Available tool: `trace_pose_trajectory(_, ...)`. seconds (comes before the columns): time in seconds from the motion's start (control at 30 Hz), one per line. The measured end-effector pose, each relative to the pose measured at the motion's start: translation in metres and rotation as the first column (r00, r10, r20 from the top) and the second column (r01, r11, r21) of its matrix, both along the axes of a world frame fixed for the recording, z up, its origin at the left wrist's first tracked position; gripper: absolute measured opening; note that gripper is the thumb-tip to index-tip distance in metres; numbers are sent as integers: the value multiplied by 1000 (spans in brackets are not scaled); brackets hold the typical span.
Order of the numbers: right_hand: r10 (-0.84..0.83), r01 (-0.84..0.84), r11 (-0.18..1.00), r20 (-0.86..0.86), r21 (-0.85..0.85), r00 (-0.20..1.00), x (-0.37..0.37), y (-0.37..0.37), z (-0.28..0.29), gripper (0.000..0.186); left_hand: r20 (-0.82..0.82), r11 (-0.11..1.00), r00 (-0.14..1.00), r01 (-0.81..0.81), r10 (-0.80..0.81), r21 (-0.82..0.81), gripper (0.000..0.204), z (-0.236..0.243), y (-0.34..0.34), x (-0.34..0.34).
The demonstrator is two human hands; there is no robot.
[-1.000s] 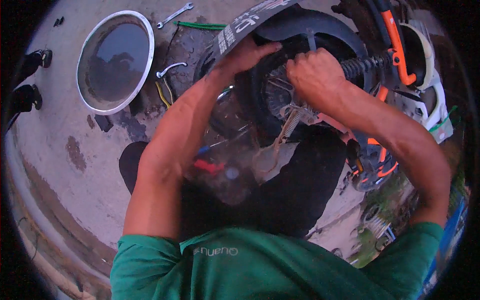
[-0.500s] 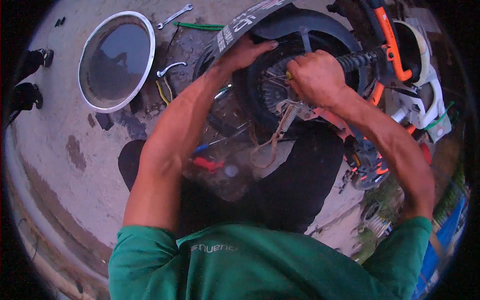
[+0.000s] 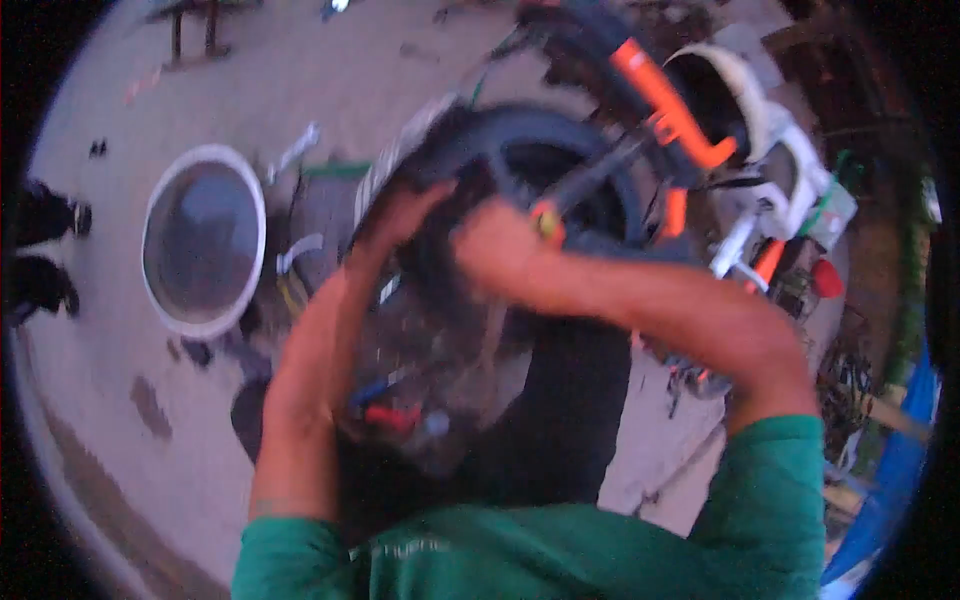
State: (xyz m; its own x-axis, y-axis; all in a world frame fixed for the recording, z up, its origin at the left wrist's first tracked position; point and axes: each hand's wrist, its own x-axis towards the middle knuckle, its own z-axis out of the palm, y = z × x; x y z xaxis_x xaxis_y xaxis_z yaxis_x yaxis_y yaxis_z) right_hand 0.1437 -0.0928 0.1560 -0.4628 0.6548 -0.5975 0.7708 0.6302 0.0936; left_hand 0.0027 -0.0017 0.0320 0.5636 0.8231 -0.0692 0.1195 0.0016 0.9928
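The picture is motion-blurred. My left hand reaches under the striped, curved mudguard onto the black wheel of a motorbike; its fingers are smeared. My right hand, fingers curled, is at the wheel's middle; what it holds is too blurred to make out. A yellow piece sits just right of its knuckles, by a grey strut. Below lie a blue-handled tool and a red object between my legs.
A basin of dark water stands at left, beside spanners and a green strip. Another person's dark shoes show at the left edge. The orange frame and white bodywork rise at right, near a blue sheet.
The view has tilted up and blurred, showing more ground at the top. My right hand has shifted slightly left on the wheel, and the yellow piece now shows beside it instead of under its fingers.
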Motion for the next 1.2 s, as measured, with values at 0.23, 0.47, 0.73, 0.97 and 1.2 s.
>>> trace_pose_trajectory(0.23,-190,176,976,-111,-130,976,-14,16,18,19,-184,997,980,-67,71,30,64,12,1,-5)
trace_pose_trajectory(0.47,-411,379,897,-119,-226,904,-17,11,14,41,-14,998,1000,-19,19,-56,59,5,0,-11)
trace_pose_trajectory(0.73,-263,253,962,-94,-99,960,-20,2,4,31,58,987,992,-115,109,110,64,16,1,-23)
trace_pose_trajectory(0.97,-463,454,886,-122,-94,878,-24,-6,-14,24,-33,990,995,-86,90,111,63,-26,-4,-3)
trace_pose_trajectory(1.2,-433,420,901,-169,-109,885,-21,-7,-17,38,-161,981,974,-137,158,139,68,-24,-4,0)
